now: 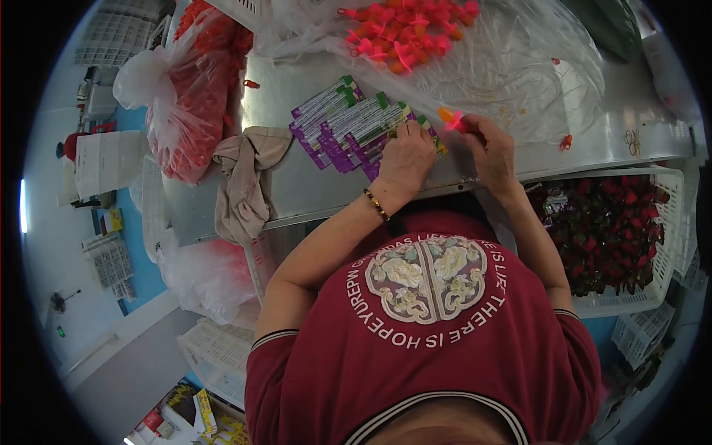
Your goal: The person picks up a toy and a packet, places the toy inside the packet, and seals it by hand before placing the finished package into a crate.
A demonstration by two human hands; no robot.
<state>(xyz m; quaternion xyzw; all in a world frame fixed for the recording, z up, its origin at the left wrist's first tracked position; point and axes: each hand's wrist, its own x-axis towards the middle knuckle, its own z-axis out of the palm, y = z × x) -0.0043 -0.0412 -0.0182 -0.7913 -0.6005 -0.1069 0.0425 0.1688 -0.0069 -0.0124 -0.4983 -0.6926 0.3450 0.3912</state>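
Observation:
Purple and green printed packets (334, 122) lie overlapping on the metal table (297, 194). My left hand (408, 157), with a beaded bracelet at the wrist, rests over the right end of these packets. Its fingers are bent and pressed on or around a packet; the fingertips are partly hidden. Just to the right, my right hand (489, 148) pinches a small pink and orange piece (452, 119) between thumb and fingers. Beyond both hands, a pile of similar pink and orange pieces (408, 33) sits on clear plastic sheeting (512, 81).
A crumpled cloth (248, 182) hangs over the table's front edge at left, below a bag of red pieces (189, 111). At right, a white crate (667, 245) holds many dark red packages. Single red pieces (566, 142) and rubber bands (632, 141) lie on the table.

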